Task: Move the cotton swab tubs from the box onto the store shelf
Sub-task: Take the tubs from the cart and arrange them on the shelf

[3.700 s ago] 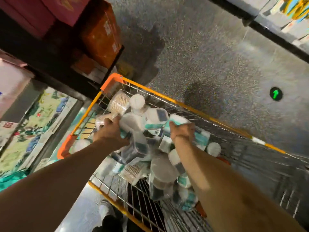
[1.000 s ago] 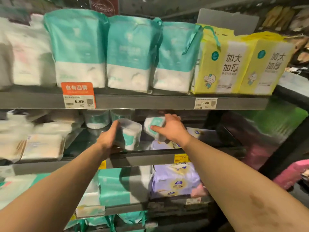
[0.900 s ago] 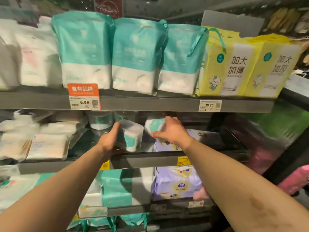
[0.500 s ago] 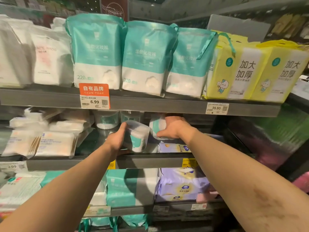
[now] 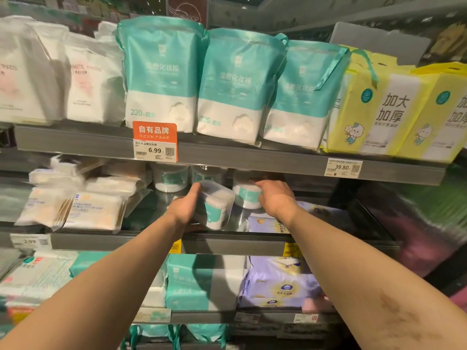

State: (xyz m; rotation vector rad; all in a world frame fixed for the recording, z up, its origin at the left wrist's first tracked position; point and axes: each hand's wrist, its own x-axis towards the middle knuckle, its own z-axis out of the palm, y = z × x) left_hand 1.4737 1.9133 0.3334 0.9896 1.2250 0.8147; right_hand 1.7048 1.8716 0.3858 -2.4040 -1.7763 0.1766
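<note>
**Left hand** (image 5: 185,207): fingers and thumb are wrapped round the near side of a clear tilted tub (image 5: 218,205) of cotton swabs with a teal label. The thumb lies along the tub's top edge. The top of the tub leans away from the palm, toward the right hand. Its lower end sits low over the middle shelf (image 5: 227,242); contact with the shelf surface cannot be confirmed.

**Right hand** (image 5: 274,198): fingers are curled over the top and front of a second tub (image 5: 246,197), which stands roughly upright just beside the tilted one. This area is blurred. I cannot tell whether the second tub rests on the shelf.

**Surroundings, taken from the two grips:**
- Beyond the left hand, at the back of the same shelf, stand the back tubs (image 5: 170,178).
- Directly under the right wrist lies a purple pack (image 5: 267,221).
- Well out from the left hand, flat white packs (image 5: 93,210) are stacked.
- Above both hands runs the upper shelf (image 5: 227,155), carrying an orange price tag (image 5: 154,141) on its edge.
- On it stand teal bags (image 5: 161,72) over the left hand and yellow packs (image 5: 379,107) out past the right hand.
</note>
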